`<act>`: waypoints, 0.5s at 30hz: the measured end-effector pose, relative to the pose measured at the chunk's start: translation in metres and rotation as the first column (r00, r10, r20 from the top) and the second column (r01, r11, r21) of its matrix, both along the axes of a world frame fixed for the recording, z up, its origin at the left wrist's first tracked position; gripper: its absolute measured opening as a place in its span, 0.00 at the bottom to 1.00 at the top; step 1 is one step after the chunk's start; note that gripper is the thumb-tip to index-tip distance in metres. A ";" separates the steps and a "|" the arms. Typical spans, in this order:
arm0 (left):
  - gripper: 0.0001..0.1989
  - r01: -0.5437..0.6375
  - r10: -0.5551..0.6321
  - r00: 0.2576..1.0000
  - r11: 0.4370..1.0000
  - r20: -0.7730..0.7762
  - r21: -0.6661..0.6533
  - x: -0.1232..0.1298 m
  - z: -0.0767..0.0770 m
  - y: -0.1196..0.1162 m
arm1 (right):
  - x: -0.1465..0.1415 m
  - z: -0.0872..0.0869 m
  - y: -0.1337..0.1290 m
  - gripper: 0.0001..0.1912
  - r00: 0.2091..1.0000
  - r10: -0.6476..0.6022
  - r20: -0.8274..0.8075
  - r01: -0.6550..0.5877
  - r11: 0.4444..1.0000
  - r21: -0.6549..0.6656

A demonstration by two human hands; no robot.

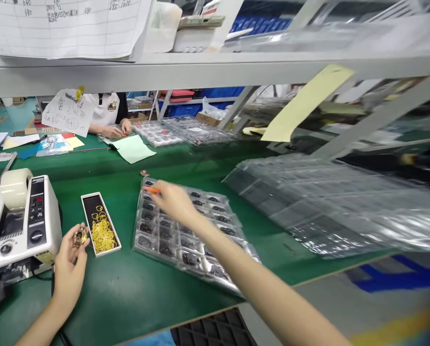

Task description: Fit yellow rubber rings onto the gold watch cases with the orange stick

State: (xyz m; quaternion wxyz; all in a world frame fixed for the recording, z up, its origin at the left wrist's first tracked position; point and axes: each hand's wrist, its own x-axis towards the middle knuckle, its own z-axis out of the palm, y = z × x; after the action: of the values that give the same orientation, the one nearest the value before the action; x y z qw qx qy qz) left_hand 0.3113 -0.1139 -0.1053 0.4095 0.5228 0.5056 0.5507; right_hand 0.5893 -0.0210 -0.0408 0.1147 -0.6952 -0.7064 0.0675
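Note:
My left hand (pixel 69 266) pinches a small round gold-and-dark piece that looks like a watch case (pixel 80 236), held up beside a narrow white box (pixel 87 211). Yellow rings (pixel 104 234) lie heaped in that box. An orange stick-like tool (pixel 152 190) is gripped in my right hand (pixel 175 202), its tip over the far left corner of a clear compartment tray (pixel 138 242). Dark round pieces (pixel 145 228) sit in the tray's pockets. My right forearm covers part of the tray. Just past its far corner lies another small gold-and-dark piece (pixel 144 173).
A white tape dispenser (pixel 51 216) stands at the left. Stacked clear trays (pixel 308 202) are at the right, under a shelf beam (pixel 200 72) with a hanging yellow paper strip (pixel 304 105). Across the green table, a co-worker's hands (pixel 119 130) handle something small.

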 end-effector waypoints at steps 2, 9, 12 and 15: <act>0.19 0.003 -0.003 1.000 1.000 -0.018 -0.019 0.001 -0.001 0.000 | 0.036 0.007 0.033 0.11 0.989 -0.098 0.111 0.106 0.992 -0.070; 0.22 0.000 -0.004 0.999 0.998 -0.053 -0.064 0.001 -0.002 0.002 | 0.072 -0.002 0.100 0.17 0.946 -0.107 0.306 0.232 0.883 -0.408; 0.21 0.009 -0.012 0.999 0.997 -0.039 -0.072 0.001 0.000 0.002 | 0.060 -0.009 0.109 0.18 0.946 -0.079 0.313 0.227 0.853 -0.470; 0.21 0.021 -0.023 0.999 0.997 -0.031 -0.073 0.003 0.001 0.001 | 0.051 -0.013 0.110 0.18 0.949 -0.073 0.305 0.216 0.859 -0.465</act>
State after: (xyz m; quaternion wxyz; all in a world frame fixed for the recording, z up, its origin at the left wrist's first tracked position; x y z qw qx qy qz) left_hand 0.3142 -0.1132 -0.1042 0.4262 0.5217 0.5260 0.5191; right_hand 0.6404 0.0895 -0.0537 -0.1615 -0.7552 -0.6200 0.1385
